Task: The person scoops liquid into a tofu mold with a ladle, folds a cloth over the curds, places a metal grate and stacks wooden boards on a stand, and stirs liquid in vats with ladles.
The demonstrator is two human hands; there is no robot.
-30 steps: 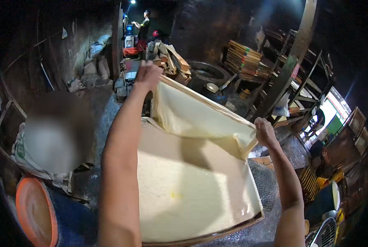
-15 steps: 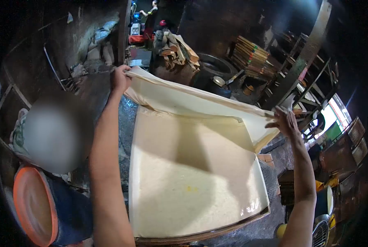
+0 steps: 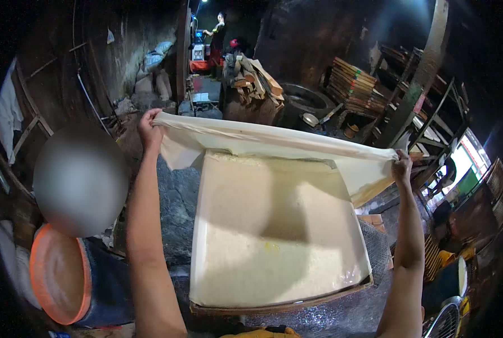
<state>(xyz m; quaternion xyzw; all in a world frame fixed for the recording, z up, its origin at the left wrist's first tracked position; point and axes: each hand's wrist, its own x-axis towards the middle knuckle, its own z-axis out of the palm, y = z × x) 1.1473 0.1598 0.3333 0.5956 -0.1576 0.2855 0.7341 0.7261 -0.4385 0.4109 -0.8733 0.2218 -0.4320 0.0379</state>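
Left hand (image 3: 150, 129) and right hand (image 3: 401, 167) have spread wider since a second ago, each grip pinching one end of the cloth (image 3: 274, 135), probably to keep it taut above the far edge of the pale mass (image 3: 279, 228).

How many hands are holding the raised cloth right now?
2: the left hand grips the left end of the cloth's raised edge, and the right hand grips its right end. No other hand shows on it.
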